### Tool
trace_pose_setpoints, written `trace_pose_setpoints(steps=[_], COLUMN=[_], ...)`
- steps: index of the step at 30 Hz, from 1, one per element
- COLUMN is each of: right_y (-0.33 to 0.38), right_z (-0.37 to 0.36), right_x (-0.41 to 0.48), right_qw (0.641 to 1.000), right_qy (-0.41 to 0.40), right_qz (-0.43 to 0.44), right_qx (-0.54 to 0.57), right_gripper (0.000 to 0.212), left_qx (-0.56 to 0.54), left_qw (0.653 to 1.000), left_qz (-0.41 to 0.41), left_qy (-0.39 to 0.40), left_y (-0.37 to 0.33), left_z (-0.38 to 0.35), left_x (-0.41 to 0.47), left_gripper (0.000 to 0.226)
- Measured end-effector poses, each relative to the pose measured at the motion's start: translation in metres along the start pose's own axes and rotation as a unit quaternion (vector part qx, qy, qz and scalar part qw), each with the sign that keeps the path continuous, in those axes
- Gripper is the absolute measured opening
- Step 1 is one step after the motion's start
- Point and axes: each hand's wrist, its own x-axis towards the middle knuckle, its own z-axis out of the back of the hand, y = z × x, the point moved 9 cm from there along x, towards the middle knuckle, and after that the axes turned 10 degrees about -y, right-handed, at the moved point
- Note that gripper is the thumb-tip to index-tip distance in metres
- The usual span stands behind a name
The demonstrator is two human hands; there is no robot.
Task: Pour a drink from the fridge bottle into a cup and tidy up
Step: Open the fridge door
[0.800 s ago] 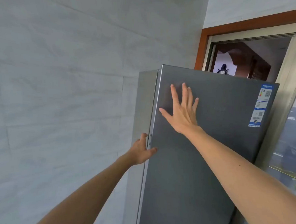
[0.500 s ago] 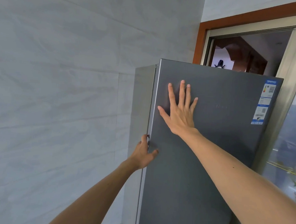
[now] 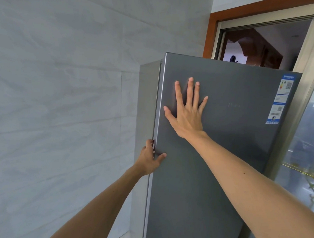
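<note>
As one grey fridge (image 3: 146, 109) stands by the tiled wall (image 3: 62, 94), a person lays both grips on its door (image 3: 222, 178).
Left grip (image 3: 151, 159) curls round the door edge; right grip (image 3: 187, 111) lies flat, fingers spread, on it.

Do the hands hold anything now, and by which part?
The left hand grips the fridge door by its left edge, thumb on the front. The right hand holds nothing; it lies flat against the door's front.

The tall grey fridge (image 3: 222, 178) stands upright beside a tiled wall (image 3: 62, 94). Its door (image 3: 243, 83) looks closed, a blue-and-white label (image 3: 280, 100) top right.
</note>
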Motion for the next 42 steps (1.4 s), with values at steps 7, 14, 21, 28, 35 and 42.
trace_pose_setpoints(steps=[7,14,21,28,35,42], right_y=[-0.001,-0.001,-0.002,-0.005,-0.007,-0.017], right_z=[0.005,0.009,0.017,0.048,0.092,0.144], right_x=[-0.002,-0.004,-0.012,-0.027,-0.048,-0.071], right_qw=[1.000,0.998,0.993,0.996,0.993,0.988], right_qy=[0.022,0.062,0.105,0.073,0.077,0.063], right_qz=[0.009,0.027,0.033,0.027,-0.007,-0.054], right_qx=[0.005,0.013,0.037,0.053,0.092,0.132], right_gripper=[0.081,0.084,0.084,0.085,0.091,0.105], left_qx=[-0.004,-0.009,-0.012,-0.020,-0.019,-0.015], left_qw=[1.000,0.999,0.999,0.998,0.999,1.000], left_qz=[0.018,0.032,0.048,0.051,0.051,0.024], left_qy=[0.002,-0.001,0.000,0.000,-0.004,-0.003], left_y=[0.002,-0.001,-0.006,-0.017,-0.037,-0.072], left_z=[0.001,0.002,0.004,-0.001,-0.004,-0.021], left_x=[-0.002,-0.004,-0.010,-0.043,-0.088,-0.143], left_gripper=[0.054,0.057,0.056,0.051,0.068,0.077])
